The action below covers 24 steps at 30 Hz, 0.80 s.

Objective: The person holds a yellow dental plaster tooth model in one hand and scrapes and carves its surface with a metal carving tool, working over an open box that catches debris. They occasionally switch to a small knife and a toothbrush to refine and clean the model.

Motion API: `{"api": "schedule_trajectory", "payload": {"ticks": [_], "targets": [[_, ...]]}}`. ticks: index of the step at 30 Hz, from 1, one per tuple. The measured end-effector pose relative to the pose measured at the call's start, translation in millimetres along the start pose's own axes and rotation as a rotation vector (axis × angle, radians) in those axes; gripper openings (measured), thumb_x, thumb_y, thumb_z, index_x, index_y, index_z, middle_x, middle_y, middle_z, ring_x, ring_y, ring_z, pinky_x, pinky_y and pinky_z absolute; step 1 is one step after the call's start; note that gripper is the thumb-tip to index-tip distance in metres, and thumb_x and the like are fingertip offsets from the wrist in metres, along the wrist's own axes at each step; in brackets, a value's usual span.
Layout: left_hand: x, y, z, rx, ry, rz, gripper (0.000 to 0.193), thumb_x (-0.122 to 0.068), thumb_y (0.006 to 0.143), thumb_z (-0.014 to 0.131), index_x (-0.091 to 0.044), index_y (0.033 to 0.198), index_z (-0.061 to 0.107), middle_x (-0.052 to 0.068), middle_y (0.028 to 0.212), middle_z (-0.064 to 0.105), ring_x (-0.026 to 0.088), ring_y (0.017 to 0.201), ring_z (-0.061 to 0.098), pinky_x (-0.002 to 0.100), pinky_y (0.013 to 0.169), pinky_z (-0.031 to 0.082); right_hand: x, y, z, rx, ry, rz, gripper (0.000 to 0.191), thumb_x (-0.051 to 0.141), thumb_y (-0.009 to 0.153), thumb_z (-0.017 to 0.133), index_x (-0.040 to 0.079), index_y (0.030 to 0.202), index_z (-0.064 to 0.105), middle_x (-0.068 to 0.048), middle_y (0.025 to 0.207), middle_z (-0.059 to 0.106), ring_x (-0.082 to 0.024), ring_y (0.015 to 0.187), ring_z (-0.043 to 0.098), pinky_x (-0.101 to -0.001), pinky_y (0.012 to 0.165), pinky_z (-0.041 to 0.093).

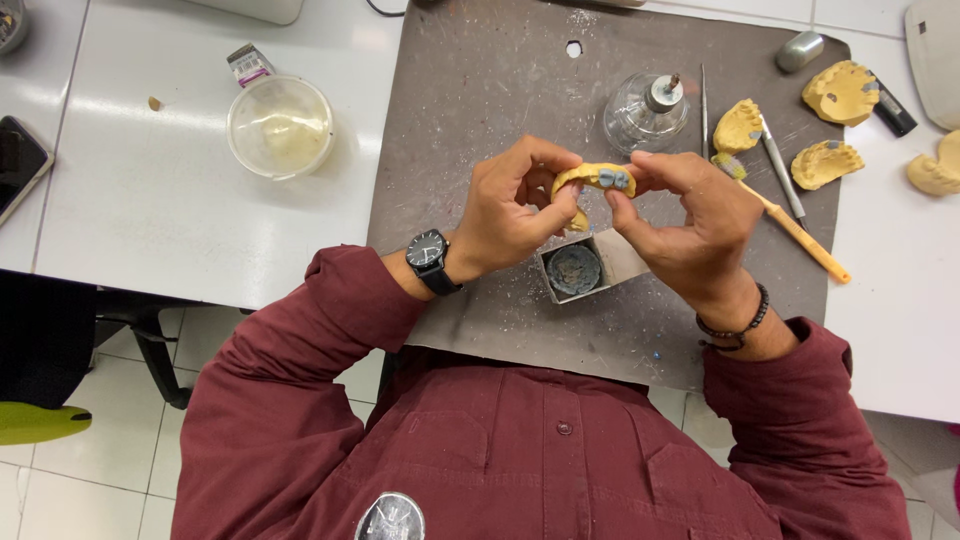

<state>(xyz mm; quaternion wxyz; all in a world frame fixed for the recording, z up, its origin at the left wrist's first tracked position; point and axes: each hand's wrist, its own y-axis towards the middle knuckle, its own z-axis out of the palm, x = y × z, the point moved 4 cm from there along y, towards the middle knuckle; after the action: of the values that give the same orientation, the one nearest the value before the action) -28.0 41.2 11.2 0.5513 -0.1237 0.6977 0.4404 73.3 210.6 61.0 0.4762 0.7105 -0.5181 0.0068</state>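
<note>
- The yellow dental cast (pixel 592 177) is held above the middle of the grey work mat (pixel 480 120), clear of the surface and raised toward the camera. A grey wax section sits on its right end.
- The left hand (pixel 510 210) is closed on the left end of the cast, thumb below and fingers curled over the top. This supports the piece from underneath (judged as a steadying hold).
- The right hand (pixel 685 215) is pinched on the right end, fingertips just beside the grey section. With both ends clamped, the arch is kept level and the worked area stays exposed between the hands.
- Directly beneath the cast stands a small square tin (pixel 574 268) with dark contents. Its position under the hands appears suited to catching debris or giving short reach.
- A glass spirit lamp (pixel 645 110) stands further back on the mat, near the hands but apart from them.
- To the right lie a yellow-handled brush (pixel 790 225) and thin metal instruments (pixel 782 170), laid out on the right-hand side.
- Spare yellow casts (pixel 828 162) rest at the mat's right edge, well apart from the held piece.
- On the white table (pixel 150 200) to the left are a round plastic tub (pixel 280 125) and a dark phone (pixel 18 160).
</note>
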Motion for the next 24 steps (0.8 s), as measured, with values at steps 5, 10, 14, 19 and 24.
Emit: {"api": "schedule_trajectory", "payload": {"ticks": [5,10,14,19,24], "targets": [[0.6,1.0,-1.4,-0.009,-0.019,-0.022,0.020,0.001,0.102,0.067,0.000,0.120,0.059,0.007,0.105,0.072,0.010,0.086,0.075,0.023,0.067,0.065,3.2,-1.3,1.1,-0.017,-0.030,0.007,0.038,-0.006,0.093,0.087,-0.002,0.125,0.065,-0.015,0.104,0.073,-0.020,0.089,0.076,-0.0271,0.078,0.061],[-2.3,3.7,-2.2,-0.021,0.114,0.068,0.021,0.000,0.100,0.070,-0.001,0.119,0.059,0.007,0.100,0.074,0.010,0.085,0.077,0.023,0.070,0.063,4.4,2.6,-0.1,-0.002,-0.013,-0.019,0.038,-0.005,0.092,0.087,-0.001,0.123,0.065,-0.015,0.104,0.073,-0.020,0.087,0.075,-0.0256,0.073,0.060],[-1.2,3.5,-3.6,-0.012,0.124,0.082,0.020,0.000,0.100,0.070,-0.001,0.117,0.060,0.008,0.100,0.074,0.011,0.085,0.077,0.023,0.070,0.064,4.2,2.2,-0.3,0.006,-0.011,-0.030,0.039,-0.005,0.092,0.087,-0.002,0.123,0.065,-0.015,0.104,0.073,-0.020,0.087,0.075,-0.0267,0.074,0.060],[-1.0,3.6,-3.2,0.013,0.060,0.013,0.018,-0.001,0.101,0.068,0.000,0.116,0.059,0.008,0.100,0.075,0.011,0.084,0.078,0.023,0.068,0.065,3.5,2.6,0.5,0.019,-0.016,-0.028,0.039,-0.004,0.093,0.087,-0.003,0.125,0.064,-0.016,0.105,0.073,-0.021,0.089,0.076,-0.0267,0.076,0.061],[-2.5,4.6,-3.7,0.008,0.080,0.063,0.019,-0.001,0.102,0.069,-0.001,0.118,0.059,0.008,0.103,0.075,0.012,0.087,0.078,0.024,0.072,0.066,2.7,0.7,1.3,0.018,-0.002,-0.010,0.038,-0.004,0.093,0.087,-0.002,0.124,0.064,-0.015,0.104,0.073,-0.020,0.087,0.075,-0.0263,0.074,0.060]]}}
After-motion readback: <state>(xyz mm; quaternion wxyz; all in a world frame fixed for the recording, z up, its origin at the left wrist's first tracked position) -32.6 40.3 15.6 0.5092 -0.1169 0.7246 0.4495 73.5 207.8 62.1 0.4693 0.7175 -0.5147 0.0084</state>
